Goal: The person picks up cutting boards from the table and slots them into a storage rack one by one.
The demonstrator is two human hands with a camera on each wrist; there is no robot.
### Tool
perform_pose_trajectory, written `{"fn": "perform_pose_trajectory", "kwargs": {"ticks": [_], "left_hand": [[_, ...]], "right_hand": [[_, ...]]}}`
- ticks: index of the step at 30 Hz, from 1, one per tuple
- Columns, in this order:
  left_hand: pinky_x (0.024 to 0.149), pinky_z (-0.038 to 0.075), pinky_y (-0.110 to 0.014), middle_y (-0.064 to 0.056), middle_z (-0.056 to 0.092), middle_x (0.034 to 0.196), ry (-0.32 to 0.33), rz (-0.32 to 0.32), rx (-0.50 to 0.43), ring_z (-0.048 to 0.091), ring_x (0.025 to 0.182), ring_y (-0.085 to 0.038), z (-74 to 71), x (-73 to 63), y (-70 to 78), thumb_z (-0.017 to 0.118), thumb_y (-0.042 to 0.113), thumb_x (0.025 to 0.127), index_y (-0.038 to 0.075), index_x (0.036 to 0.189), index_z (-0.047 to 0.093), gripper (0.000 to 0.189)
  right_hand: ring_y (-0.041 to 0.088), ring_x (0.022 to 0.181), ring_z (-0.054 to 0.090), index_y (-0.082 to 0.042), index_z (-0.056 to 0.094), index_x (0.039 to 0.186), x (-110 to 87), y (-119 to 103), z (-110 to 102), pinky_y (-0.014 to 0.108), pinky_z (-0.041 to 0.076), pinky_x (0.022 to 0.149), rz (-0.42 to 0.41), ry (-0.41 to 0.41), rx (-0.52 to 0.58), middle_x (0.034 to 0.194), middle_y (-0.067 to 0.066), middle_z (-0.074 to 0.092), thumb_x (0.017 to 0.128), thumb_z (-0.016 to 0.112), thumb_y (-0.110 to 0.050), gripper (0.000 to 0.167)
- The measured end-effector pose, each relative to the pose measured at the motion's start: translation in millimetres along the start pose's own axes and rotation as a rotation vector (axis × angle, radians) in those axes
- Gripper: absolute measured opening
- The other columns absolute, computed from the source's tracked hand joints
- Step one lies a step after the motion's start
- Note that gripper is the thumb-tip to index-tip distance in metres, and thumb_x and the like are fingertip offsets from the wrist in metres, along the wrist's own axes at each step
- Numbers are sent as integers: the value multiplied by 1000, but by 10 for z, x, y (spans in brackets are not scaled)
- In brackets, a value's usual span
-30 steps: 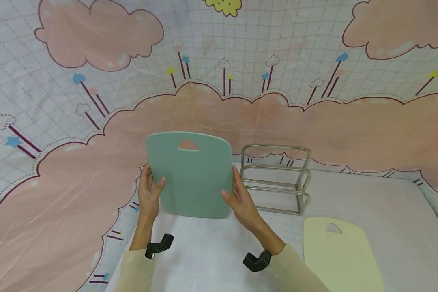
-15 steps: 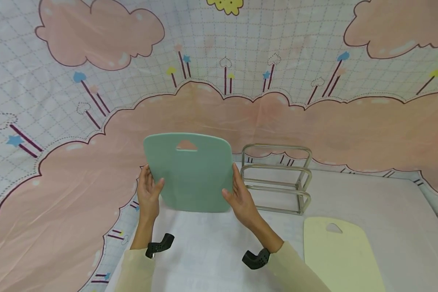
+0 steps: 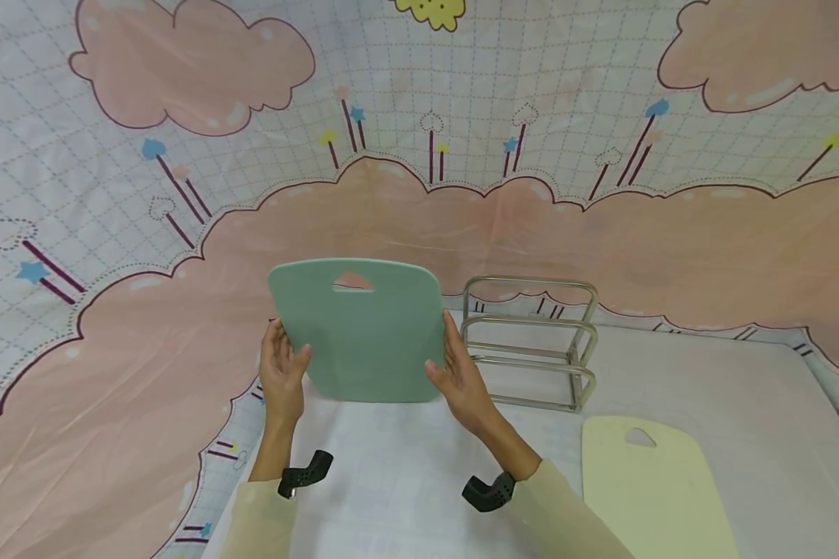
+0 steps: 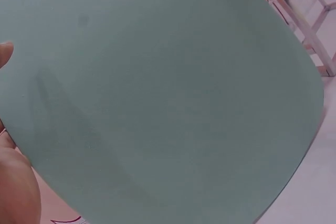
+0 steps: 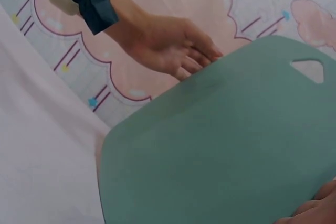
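A mint-green cutting board with a cut-out handle hole near its top edge is held up, tilted, over the white table. At its left edge my left hand grips it, thumb over the front face and fingers behind. My right hand holds the opposite edge in the same way. The board fills most of the left wrist view, where the left thumb lies on its face. From the right wrist view, the left hand shows beyond the board's far edge.
Just right of the board stands a metal wire rack with several upright loops. A pale yellow cutting board lies flat on the white table at the front right. Behind the table hangs a cloud-patterned cloth.
The green board has tipped, its top edge leaning nearer and its bottom edge higher in view. It has shifted slightly left with both hands still holding it. Rack and yellow board stay put.
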State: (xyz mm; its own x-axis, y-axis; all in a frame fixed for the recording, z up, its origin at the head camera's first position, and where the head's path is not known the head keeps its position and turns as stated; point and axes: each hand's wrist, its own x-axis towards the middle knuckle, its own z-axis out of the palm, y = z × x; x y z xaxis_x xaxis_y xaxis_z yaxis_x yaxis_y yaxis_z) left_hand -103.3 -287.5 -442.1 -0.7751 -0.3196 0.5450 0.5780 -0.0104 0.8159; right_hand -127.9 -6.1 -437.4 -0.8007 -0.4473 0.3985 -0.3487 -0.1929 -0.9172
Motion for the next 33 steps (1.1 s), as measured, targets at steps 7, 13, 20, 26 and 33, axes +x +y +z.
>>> {"fn": "perform_pose_trajectory", "kwargs": {"ticks": [7, 13, 20, 26, 33], "left_hand": [[114, 12, -46, -22, 24, 148, -48, -66, 235, 19, 140, -34, 95, -49, 245, 56, -11, 88, -4, 148, 18, 71], [106, 21, -62, -22, 17, 152, -94, -172, 462, 26, 134, -44, 93, -118, 445, 59, -3, 90, 7, 154, 8, 83], [104, 27, -59, -12, 14, 157, -101, -257, 415, 27, 135, -39, 32, -158, 479, 54, -1, 94, 23, 155, 6, 81], [105, 29, -55, -4, 14, 158, -65, -260, 388, 27, 137, -37, -19, -160, 389, 54, 0, 95, 23, 155, 9, 78], [104, 34, -43, 4, 18, 157, -36, -204, 362, 30, 136, -34, -38, -50, 326, 55, 0, 95, 27, 153, 14, 76]], "right_hand": [[27, 144, 2, -8, -1, 154, 21, -135, -13, 51, 13, 112, -3, -7, 1, 159, 11, -3, 101, 46, -11, 70], [30, 143, 9, -1, 1, 152, 71, -444, -23, 48, 18, 112, 64, -31, -150, 158, 17, 2, 99, 47, -4, 70], [28, 143, 10, -10, -2, 153, 198, -530, -44, 46, 20, 112, 135, -59, -171, 159, 12, 0, 100, 47, -9, 72], [27, 143, 9, -11, -1, 153, 248, -472, -50, 48, 22, 111, 122, -48, -113, 159, 12, -1, 100, 48, -12, 72], [28, 143, 8, -4, 1, 153, 326, -534, -93, 47, 22, 111, 96, -43, -86, 158, 13, 1, 99, 49, -7, 72]]}}
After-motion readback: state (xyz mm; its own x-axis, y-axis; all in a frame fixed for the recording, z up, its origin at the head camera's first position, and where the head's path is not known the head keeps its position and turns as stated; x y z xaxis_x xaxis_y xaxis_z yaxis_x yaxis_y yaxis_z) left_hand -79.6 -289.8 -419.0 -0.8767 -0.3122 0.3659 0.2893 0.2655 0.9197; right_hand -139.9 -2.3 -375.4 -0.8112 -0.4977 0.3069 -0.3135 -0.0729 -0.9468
